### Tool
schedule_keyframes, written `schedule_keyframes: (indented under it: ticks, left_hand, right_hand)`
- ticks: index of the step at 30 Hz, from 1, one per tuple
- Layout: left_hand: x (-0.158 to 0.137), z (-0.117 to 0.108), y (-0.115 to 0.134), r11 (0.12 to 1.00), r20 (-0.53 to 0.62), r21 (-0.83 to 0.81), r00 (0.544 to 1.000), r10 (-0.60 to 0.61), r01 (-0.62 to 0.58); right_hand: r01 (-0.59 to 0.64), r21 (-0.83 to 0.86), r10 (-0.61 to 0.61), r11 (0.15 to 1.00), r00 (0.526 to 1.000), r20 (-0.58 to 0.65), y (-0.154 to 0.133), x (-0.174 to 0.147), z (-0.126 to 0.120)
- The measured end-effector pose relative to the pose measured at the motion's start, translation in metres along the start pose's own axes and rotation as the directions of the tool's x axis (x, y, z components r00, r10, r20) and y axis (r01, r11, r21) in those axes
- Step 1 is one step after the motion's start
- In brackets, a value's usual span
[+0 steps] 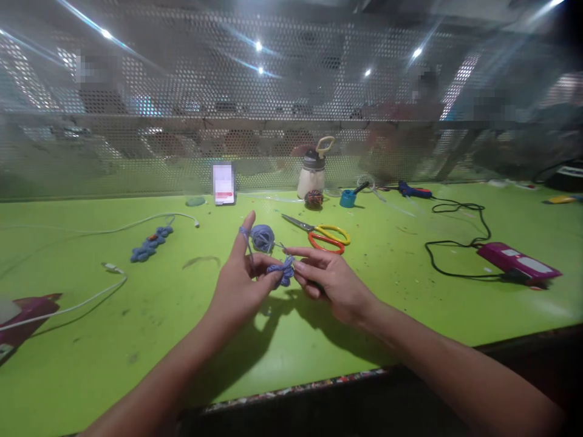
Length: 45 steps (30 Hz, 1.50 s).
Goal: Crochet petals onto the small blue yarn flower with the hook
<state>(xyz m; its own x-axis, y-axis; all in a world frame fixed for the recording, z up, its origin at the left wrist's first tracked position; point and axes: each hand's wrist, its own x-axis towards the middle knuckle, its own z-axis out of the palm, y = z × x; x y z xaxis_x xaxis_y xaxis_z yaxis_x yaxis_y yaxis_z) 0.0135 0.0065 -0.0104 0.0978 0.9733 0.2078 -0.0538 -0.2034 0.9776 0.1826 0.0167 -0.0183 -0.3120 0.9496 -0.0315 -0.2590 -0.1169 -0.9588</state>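
Observation:
My left hand [241,285] pinches a small purple-blue crochet piece [286,271] between thumb and fingers. A strand of the same yarn loops around its raised index finger. Against the piece's right side, my right hand [334,276] is closed on a thin crochet hook [281,246], mostly hidden by the fingers; only a slim tip shows. Just beyond the hands lies a ball of purple-blue yarn [263,237]. Scissors [316,232] with red and yellow handles rest open behind my right hand. On the left is a finished-looking purple-blue crocheted strip [152,244].
Along the back of the green table [173,334] stand a lit phone [223,184], a bottle [311,173], a multicoloured yarn ball [314,199] and a blue tape roll [348,198]. A magenta box [519,264] with a black cable lies right. A white cable [91,303] crosses the left.

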Motion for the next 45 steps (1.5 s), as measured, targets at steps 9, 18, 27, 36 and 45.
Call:
schedule_keyframes:
  ticks: [9,18,27,36,45]
  left_hand:
    - [0.001,-0.007,0.010,0.874,0.141,-0.376,0.951,-0.274,0.307]
    - [0.000,-0.009,0.016,0.889,0.111,-0.373,0.964,-0.240,0.264]
    - [0.001,-0.008,0.010,0.911,0.025,-0.332,0.968,-0.250,0.244]
    - [0.001,-0.007,0.009,0.929,0.078,-0.298,0.975,-0.206,0.220]
    - [0.002,-0.010,0.013,0.837,0.101,-0.419,0.935,-0.341,0.350]
  right_hand:
    - [0.178,-0.016,-0.177,0.984,0.983,0.047,0.006,-0.003,-0.002]
    - [0.175,-0.072,-0.168,0.982,0.982,0.091,-0.001,-0.004,-0.006]
    - [0.104,-0.046,-0.099,0.994,0.991,0.093,0.000,-0.001,-0.008]
    - [0.067,-0.171,-0.052,0.983,0.994,0.094,-0.004,0.004,-0.012]
    - [0.137,-0.192,-0.104,0.972,0.980,0.170,-0.009,0.004,-0.017]
